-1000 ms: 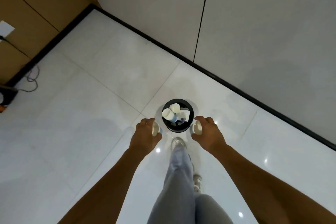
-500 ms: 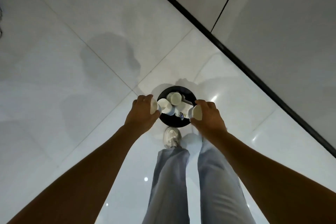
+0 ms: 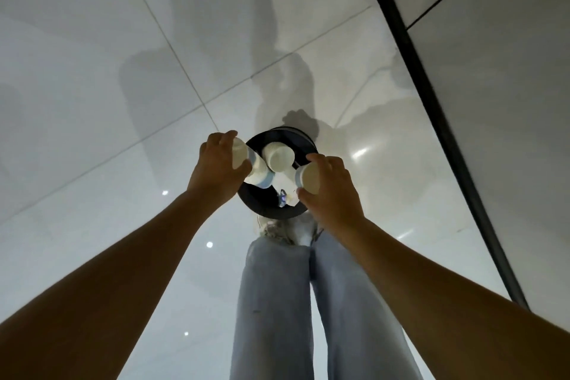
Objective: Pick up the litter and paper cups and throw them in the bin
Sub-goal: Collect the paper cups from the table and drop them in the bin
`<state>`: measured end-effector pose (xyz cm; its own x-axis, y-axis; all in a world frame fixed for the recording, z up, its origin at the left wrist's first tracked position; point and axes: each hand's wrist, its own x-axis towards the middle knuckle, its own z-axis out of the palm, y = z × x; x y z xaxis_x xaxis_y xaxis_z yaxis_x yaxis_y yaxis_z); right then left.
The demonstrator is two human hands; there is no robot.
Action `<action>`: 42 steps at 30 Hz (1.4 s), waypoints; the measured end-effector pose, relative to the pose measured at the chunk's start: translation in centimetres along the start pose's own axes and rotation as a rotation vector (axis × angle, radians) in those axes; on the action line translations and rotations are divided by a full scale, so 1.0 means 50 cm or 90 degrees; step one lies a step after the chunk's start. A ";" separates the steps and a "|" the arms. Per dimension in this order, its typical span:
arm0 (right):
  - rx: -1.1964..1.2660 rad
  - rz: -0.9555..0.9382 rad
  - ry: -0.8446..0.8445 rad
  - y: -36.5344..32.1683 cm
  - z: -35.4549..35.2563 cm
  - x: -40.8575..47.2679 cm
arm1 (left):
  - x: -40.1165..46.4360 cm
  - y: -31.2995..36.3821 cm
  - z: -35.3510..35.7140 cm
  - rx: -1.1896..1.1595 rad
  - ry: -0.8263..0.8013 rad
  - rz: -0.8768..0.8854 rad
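Observation:
A round black bin [image 3: 271, 210] stands on the floor just beyond my feet. Inside it lie two white paper cups [image 3: 279, 157] and some crumpled litter [image 3: 285, 197]. My left hand [image 3: 217, 168] grips a white paper cup [image 3: 239, 153] at the bin's left rim. My right hand [image 3: 331, 191] grips another white paper cup [image 3: 310, 179] over the bin's right side. Both held cups lie on their sides, pointing inward over the opening.
Glossy white floor tiles [image 3: 108, 102] spread to the left and ahead. A grey wall [image 3: 509, 71] with a black skirting strip [image 3: 431, 102] runs along the right. My legs in light jeans [image 3: 277, 302] and white shoes [image 3: 277, 230] stand right behind the bin.
I have stepped up to the bin and leaned over it. Both hands have carried their cups forward from beside the bin to over its rim.

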<state>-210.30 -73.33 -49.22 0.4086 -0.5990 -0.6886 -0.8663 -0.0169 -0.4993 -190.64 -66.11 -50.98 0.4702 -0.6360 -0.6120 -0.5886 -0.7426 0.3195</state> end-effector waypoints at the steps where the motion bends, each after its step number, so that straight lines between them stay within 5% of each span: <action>1: 0.002 -0.009 0.002 0.002 0.005 0.013 | 0.006 -0.002 0.015 -0.015 0.012 -0.017; 8: -0.021 -0.046 -0.007 0.016 0.059 0.076 | 0.018 -0.036 0.097 -0.066 -0.012 -0.071; 22: -0.091 -0.113 0.016 0.026 0.164 0.131 | -0.005 -0.096 0.191 -0.107 0.029 -0.005; 42: -0.208 -0.173 0.062 0.007 0.199 0.144 | -0.049 -0.128 0.160 -0.076 0.042 0.053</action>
<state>-204.81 -69.70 -59.59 0.6186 -0.6101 -0.4950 -0.7830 -0.4267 -0.4526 -193.30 -58.12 -57.33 0.4667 -0.7063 -0.5322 -0.5476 -0.7034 0.4532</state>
